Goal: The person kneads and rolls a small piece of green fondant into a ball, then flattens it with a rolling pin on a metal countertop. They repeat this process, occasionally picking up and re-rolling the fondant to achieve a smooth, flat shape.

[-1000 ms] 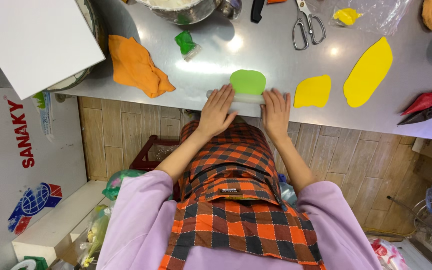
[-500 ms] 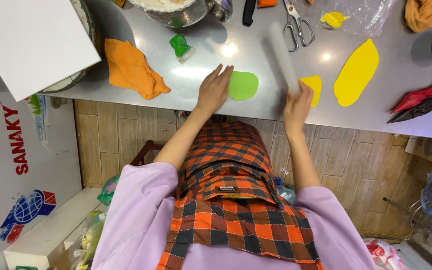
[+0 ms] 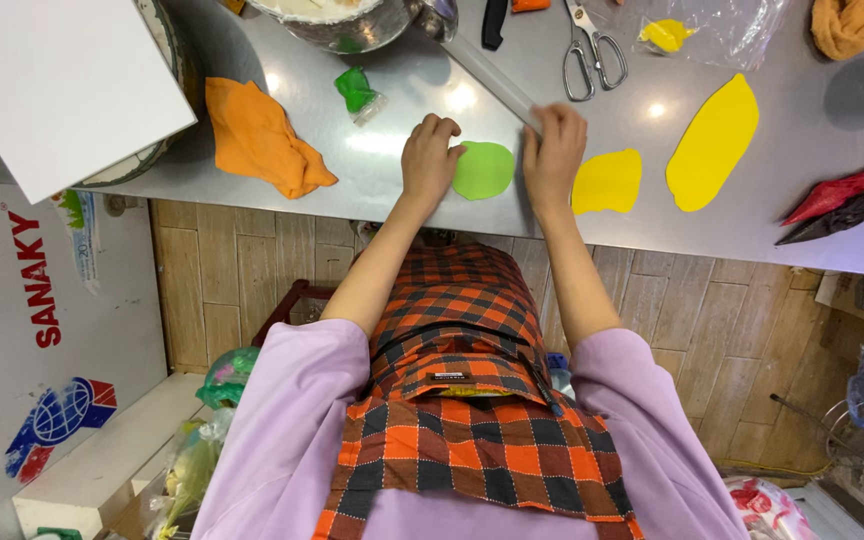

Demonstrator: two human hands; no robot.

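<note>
Green dough disc point(image 3: 483, 169) lies flat on the table point(image 3: 392, 120) between both hands. Left hand point(image 3: 430, 157) rests curled at its edge, steadying it; right hand point(image 3: 554, 152) grips a pale rolling pin point(image 3: 492, 70), angled away.

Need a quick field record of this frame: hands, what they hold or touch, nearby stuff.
left hand: fingers curled, resting at the left edge of the green dough disc
right hand: grip closed on a pale rolling pin, which angles away up-left
surface: steel table
right of hands: small yellow dough sheet, long yellow dough sheet
left of hands: orange cloth, wrapped green lump
far edge: scissors, metal bowl
</note>
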